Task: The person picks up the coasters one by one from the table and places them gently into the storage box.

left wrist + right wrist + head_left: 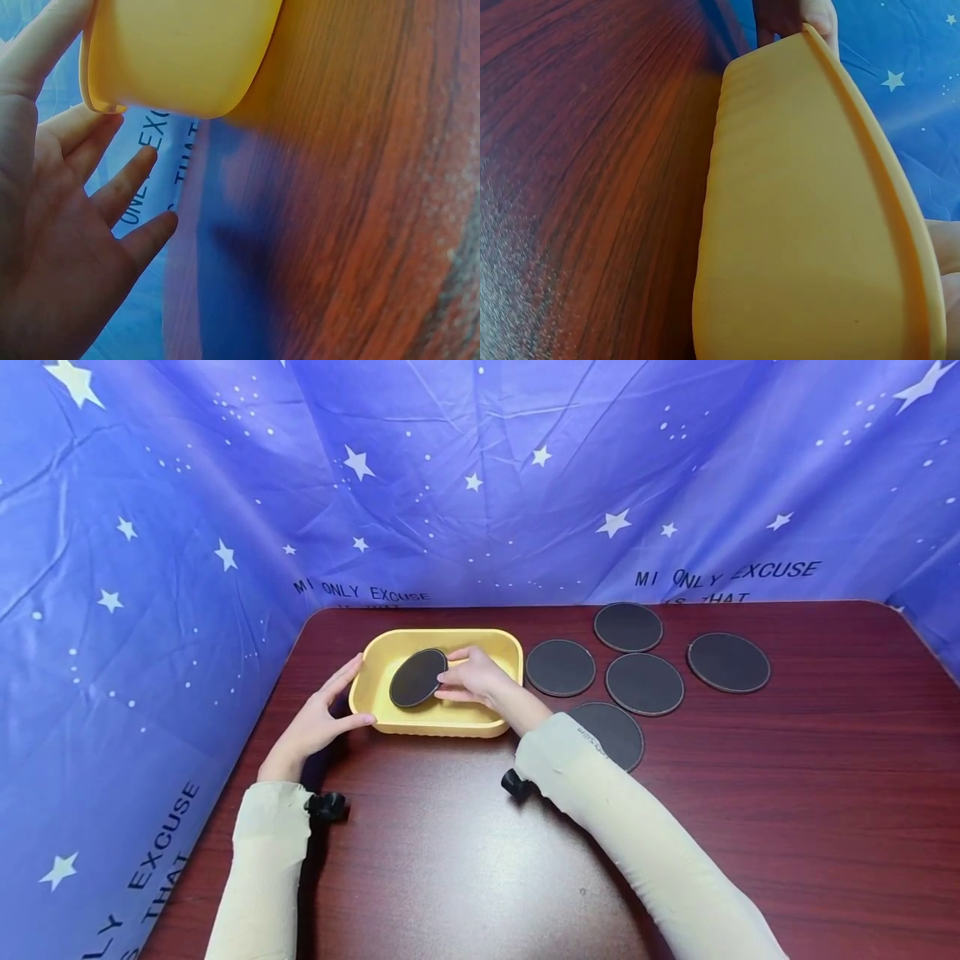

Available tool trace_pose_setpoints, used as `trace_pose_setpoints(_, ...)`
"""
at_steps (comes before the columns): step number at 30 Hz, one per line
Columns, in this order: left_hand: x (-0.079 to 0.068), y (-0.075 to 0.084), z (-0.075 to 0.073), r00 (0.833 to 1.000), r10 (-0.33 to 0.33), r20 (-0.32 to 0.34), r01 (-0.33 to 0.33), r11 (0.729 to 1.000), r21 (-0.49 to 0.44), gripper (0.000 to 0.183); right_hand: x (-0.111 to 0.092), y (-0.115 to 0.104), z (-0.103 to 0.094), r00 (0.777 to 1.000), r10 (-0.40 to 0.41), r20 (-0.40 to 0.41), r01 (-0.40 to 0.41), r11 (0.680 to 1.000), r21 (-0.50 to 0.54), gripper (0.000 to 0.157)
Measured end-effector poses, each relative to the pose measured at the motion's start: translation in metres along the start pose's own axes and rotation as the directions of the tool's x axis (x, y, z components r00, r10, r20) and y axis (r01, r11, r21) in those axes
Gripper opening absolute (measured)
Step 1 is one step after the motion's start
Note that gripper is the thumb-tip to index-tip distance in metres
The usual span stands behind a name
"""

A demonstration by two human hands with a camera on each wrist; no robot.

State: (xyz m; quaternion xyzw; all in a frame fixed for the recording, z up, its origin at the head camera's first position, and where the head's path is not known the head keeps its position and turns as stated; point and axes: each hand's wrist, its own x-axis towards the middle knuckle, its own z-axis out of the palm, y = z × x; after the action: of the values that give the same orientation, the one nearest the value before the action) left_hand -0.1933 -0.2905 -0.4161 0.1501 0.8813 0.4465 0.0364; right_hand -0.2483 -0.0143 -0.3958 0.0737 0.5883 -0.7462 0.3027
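Inside the yellow plastic tub (442, 728), my right hand (476, 679) pinches the edge of a round black coaster (416, 679) with stitched edging. The coaster is tilted, its far side towards the tub's left end. At that end my left hand (318, 722) touches the tub, fingers at its back left corner and thumb at its front left. In the left wrist view the left fingers (131, 184) are spread and fairly straight beside the tub wall. The tub's outer wall (802, 195) hides most of the right hand in the right wrist view.
To the tub's right lie several more black coasters, among them a near one (561, 667), a back one (628, 627) and a far-right one (728, 662). The right sleeve partly covers another coaster (618, 739). A blue star-printed curtain (480, 527) encloses the dark red table (825, 793).
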Motion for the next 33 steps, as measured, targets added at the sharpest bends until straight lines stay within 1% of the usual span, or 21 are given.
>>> trace_pose_setpoints(3,0.0,0.001,0.0,1.0,0.006,0.0,-0.006,1.0,0.0,0.089,-0.001,-0.001,-0.001,1.0,0.026,0.004,-0.026,1.0,0.01,0.06)
trace_pose_setpoints(6,0.0,0.0,0.0,1.0,0.005,-0.004,-0.005,1.0,0.0,0.089,-0.003,-0.001,-0.002,0.999,0.045,0.013,-0.045,0.999,-0.008,0.06)
trace_pose_setpoints(12,-0.001,-0.001,0.0,1.0,0.002,-0.005,-0.002,1.0,0.011,0.089,-0.007,-0.002,-0.005,0.999,0.046,0.023,-0.044,0.998,-0.055,0.059)
trace_pose_setpoints(20,-0.001,-0.001,0.0,1.0,-0.005,-0.003,0.005,1.0,0.018,0.09,-0.012,-0.004,-0.012,0.999,0.02,0.025,-0.018,0.995,-0.101,0.06)
trace_pose_setpoints(29,-0.001,0.0,0.0,1.0,-0.009,-0.001,0.009,1.0,0.01,0.09,-0.017,-0.005,-0.015,0.997,-0.036,0.068,0.047,0.985,-0.168,0.062)
trace_pose_setpoints(33,-0.001,0.001,0.0,1.0,-0.004,0.0,0.004,1.0,0.006,0.09,-0.021,-0.007,-0.016,0.995,-0.058,0.079,0.07,0.983,-0.17,0.059)
